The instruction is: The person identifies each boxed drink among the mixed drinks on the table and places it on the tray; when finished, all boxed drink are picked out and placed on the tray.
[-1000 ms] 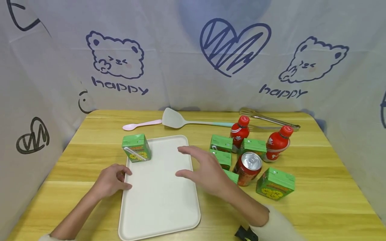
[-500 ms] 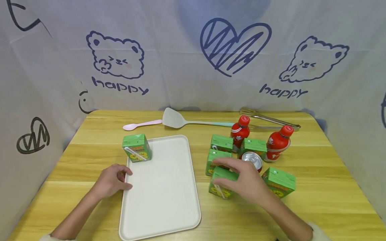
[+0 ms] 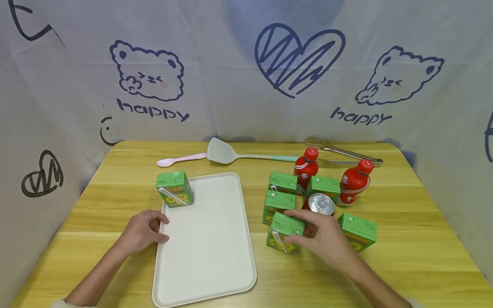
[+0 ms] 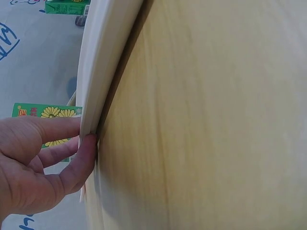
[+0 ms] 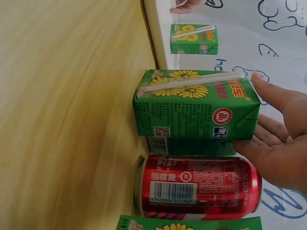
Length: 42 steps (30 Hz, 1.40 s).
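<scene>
Near the left rim of a white tray [image 3: 208, 239], my left hand [image 3: 142, 231] pinches the edge between thumb and fingers; the left wrist view shows the thumb against the rim's outer side. A green juice box [image 3: 174, 189] with a straw stands at the tray's far left corner. My right hand [image 3: 327, 239] is spread at the right end of another green juice box [image 3: 283, 235], which stands upright on the table. In the right wrist view, its fingers [image 5: 252, 148] lie at the box's top end; firm contact cannot be made out.
Around the right hand stand a red soda can [image 3: 319, 205], several more green juice boxes [image 3: 358, 231] and two red bottles [image 3: 306, 167], [image 3: 354, 184]. Along the back lie a pink spoon [image 3: 181, 159], a spatula [image 3: 223, 152] and metal tongs [image 3: 343, 150].
My right hand has moved from above the tray's right side rightward to the front juice box, then shifted slightly further right. The left hand and tray have stayed in place.
</scene>
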### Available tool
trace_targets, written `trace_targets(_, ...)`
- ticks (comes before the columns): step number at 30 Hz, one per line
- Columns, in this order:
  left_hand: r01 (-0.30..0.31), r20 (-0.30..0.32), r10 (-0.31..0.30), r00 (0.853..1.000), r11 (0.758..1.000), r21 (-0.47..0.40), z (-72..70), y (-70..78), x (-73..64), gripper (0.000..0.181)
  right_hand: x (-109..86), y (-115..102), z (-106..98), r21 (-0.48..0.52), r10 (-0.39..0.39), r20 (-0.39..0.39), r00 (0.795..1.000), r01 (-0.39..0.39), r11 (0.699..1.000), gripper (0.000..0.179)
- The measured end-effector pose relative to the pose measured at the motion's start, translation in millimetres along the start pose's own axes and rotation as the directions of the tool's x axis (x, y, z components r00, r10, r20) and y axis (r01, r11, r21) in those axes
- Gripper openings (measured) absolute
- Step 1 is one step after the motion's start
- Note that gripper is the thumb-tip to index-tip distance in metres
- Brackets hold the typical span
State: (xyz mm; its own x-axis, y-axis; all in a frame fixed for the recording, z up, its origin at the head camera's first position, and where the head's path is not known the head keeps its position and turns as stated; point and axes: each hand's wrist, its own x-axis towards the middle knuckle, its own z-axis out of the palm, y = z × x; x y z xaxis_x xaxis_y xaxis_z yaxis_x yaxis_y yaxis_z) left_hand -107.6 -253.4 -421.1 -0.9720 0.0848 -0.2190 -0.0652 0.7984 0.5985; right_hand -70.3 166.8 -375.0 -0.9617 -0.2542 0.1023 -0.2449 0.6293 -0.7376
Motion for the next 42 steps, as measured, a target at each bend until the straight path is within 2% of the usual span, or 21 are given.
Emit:
trace_targets(6, -0.012, -0.001, 0.012, 1.0, 1.0, 0.005, 0.7, -0.4, 0.4, 0.035, -3.0, 3, 6, 0.058, 0.056, -0.006, 0.998, -0.056, 0.997, 0.052)
trace_targets(15, 0.001, -0.001, -0.001, 1.0, 1.0, 0.012, -0.3, 0.7, -0.8, 0.035, -4.9, 7, 15, 0.057, 0.057, -0.054, 0.997, -0.054, 0.997, 0.056)
trace_targets(23, 0.007, -0.003, -0.007, 1.0, 1.0, 0.016, -0.5, 1.3, -0.4, 0.036, -3.9, 11, 16, 0.102, 0.043, -0.083, 0.996, -0.034, 0.994, 0.052)
trace_targets(34, 0.01, 0.001, -0.01, 1.0, 1.0, 0.017, -0.6, 0.4, 0.2, 0.036, -0.2, 3, 9, 0.148, 0.082, -0.04, 0.996, -0.075, 0.986, 0.051)
trace_targets(42, 0.003, -0.003, -0.003, 1.0, 1.0, 0.017, 0.3, -0.1, 0.3, 0.037, 9.2, -12, 12, 0.189, 0.04, -0.011, 0.999, -0.037, 0.981, 0.05)
